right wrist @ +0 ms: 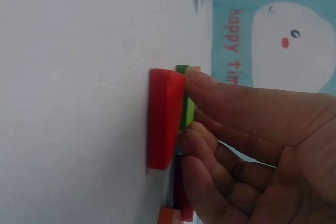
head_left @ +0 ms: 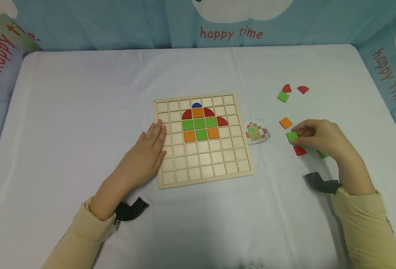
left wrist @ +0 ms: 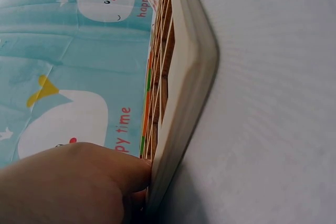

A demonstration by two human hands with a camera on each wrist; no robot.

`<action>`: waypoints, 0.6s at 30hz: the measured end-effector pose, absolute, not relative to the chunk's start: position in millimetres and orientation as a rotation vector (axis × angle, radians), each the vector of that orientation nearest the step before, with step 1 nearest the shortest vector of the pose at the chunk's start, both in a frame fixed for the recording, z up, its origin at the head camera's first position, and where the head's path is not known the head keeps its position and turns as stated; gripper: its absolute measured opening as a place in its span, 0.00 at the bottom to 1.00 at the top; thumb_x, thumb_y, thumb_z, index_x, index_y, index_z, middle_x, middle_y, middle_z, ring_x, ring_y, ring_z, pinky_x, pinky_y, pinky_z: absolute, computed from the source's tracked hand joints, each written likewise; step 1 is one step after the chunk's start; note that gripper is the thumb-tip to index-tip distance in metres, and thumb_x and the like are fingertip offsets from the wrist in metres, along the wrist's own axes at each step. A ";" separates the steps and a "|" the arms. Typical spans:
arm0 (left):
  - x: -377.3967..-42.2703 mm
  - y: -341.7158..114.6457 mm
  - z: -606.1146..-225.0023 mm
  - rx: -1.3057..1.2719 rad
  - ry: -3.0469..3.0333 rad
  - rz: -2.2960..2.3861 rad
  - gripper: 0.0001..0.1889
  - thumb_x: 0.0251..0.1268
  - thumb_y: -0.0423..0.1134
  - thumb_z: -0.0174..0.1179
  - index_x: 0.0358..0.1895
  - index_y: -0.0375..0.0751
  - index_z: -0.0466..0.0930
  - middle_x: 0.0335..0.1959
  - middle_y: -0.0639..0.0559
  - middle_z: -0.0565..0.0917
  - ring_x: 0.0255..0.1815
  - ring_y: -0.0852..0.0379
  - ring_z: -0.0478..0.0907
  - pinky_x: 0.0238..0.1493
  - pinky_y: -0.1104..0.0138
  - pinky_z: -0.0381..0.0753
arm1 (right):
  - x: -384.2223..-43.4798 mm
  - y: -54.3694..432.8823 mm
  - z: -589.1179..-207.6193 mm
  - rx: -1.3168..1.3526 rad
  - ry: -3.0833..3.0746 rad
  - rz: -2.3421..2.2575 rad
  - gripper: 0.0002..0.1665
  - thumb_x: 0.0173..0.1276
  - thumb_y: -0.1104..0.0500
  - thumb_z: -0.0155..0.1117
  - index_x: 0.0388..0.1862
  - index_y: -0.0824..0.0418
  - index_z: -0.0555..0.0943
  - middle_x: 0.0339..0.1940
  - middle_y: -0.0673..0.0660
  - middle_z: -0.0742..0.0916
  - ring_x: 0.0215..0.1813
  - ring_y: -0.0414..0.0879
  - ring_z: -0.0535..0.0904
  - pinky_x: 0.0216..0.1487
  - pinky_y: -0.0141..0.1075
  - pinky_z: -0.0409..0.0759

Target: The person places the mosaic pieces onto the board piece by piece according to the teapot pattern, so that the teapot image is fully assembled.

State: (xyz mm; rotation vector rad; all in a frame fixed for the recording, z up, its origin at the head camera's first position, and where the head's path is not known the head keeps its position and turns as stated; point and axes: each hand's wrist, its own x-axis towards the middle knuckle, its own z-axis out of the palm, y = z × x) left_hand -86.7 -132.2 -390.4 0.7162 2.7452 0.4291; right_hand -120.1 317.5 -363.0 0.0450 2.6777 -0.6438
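In the head view my left hand [head_left: 146, 153] rests with straight fingers on the left border of a wooden grid board [head_left: 205, 182]. Blue, red, orange and green tiles fill some upper cells of the board. Over on the right, my right hand [head_left: 322, 136] pinches a green square tile [head_left: 291, 137] between thumb and fingers, close over the table. A red quarter-circle tile [head_left: 300, 150] lies just in front of it, and stands large before the green tile in the right wrist view. An orange square tile [head_left: 285, 123] lies behind the pinched one.
A small printed pattern card [head_left: 257, 131] lies partly under the board's right edge. Farther back are a green square [head_left: 283, 96] and two red tiles [head_left: 303, 89]. Another green tile [head_left: 323, 154] is partly hidden by the right hand. A printed blue cloth [head_left: 117, 26] borders the table.
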 end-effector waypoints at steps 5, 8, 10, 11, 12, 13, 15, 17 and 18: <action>-86.6 -132.6 -391.5 0.722 2.752 0.429 0.31 0.75 0.39 0.41 0.73 0.26 0.42 0.75 0.37 0.40 0.75 0.44 0.36 0.70 0.47 0.46 | -119.2 317.1 -364.0 0.038 2.680 -0.682 0.19 0.57 0.60 0.71 0.46 0.65 0.80 0.36 0.59 0.84 0.37 0.47 0.77 0.32 0.31 0.73; -86.7 -132.9 -391.7 0.723 2.753 0.433 0.31 0.75 0.39 0.42 0.72 0.26 0.43 0.75 0.37 0.40 0.75 0.44 0.36 0.70 0.47 0.46 | -119.3 316.8 -363.8 0.035 2.686 -0.694 0.18 0.57 0.61 0.71 0.45 0.64 0.80 0.36 0.59 0.84 0.37 0.46 0.77 0.32 0.29 0.74; -86.6 -132.8 -391.6 0.721 2.754 0.438 0.31 0.75 0.39 0.42 0.72 0.26 0.43 0.75 0.37 0.40 0.75 0.44 0.36 0.70 0.47 0.46 | -119.4 316.5 -363.9 0.023 2.683 -0.708 0.18 0.57 0.61 0.71 0.45 0.65 0.79 0.37 0.59 0.83 0.37 0.46 0.77 0.32 0.28 0.74; -86.6 -132.8 -391.6 0.721 2.754 0.440 0.31 0.75 0.39 0.42 0.72 0.26 0.43 0.75 0.37 0.40 0.75 0.44 0.36 0.70 0.47 0.46 | -119.3 316.2 -363.9 0.021 2.687 -0.709 0.18 0.57 0.61 0.71 0.44 0.65 0.79 0.37 0.59 0.83 0.37 0.46 0.77 0.32 0.28 0.73; -86.5 -132.8 -391.5 0.720 2.755 0.443 0.31 0.75 0.39 0.42 0.72 0.26 0.43 0.75 0.37 0.40 0.75 0.44 0.36 0.70 0.47 0.46 | -119.3 315.9 -364.1 0.020 2.691 -0.708 0.18 0.56 0.61 0.72 0.44 0.65 0.79 0.37 0.59 0.83 0.37 0.46 0.77 0.32 0.27 0.73; -86.5 -132.8 -391.4 0.719 2.755 0.446 0.31 0.75 0.39 0.42 0.72 0.26 0.43 0.75 0.37 0.40 0.75 0.44 0.36 0.70 0.47 0.46 | -119.0 315.8 -364.2 0.017 2.690 -0.714 0.18 0.56 0.60 0.72 0.44 0.65 0.79 0.37 0.59 0.83 0.37 0.46 0.76 0.32 0.27 0.73; -86.5 -132.6 -391.3 0.719 2.754 0.445 0.31 0.75 0.39 0.42 0.72 0.26 0.43 0.75 0.37 0.40 0.75 0.44 0.36 0.70 0.47 0.46 | -118.6 315.4 -364.1 0.017 2.692 -0.720 0.18 0.56 0.61 0.72 0.44 0.65 0.79 0.37 0.59 0.83 0.37 0.46 0.76 0.32 0.27 0.73; -86.4 -132.5 -391.2 0.722 2.754 0.444 0.31 0.75 0.39 0.42 0.72 0.26 0.43 0.75 0.37 0.40 0.75 0.44 0.37 0.70 0.47 0.46 | -118.1 315.3 -364.1 0.028 2.695 -0.720 0.17 0.56 0.62 0.71 0.44 0.65 0.79 0.37 0.59 0.83 0.37 0.46 0.76 0.32 0.27 0.73; -86.5 -132.4 -391.2 0.723 2.755 0.445 0.31 0.75 0.39 0.42 0.72 0.26 0.43 0.75 0.37 0.40 0.75 0.44 0.37 0.70 0.47 0.46 | -117.7 315.3 -364.2 0.031 2.691 -0.724 0.17 0.56 0.62 0.71 0.45 0.65 0.79 0.37 0.60 0.83 0.38 0.47 0.76 0.32 0.27 0.74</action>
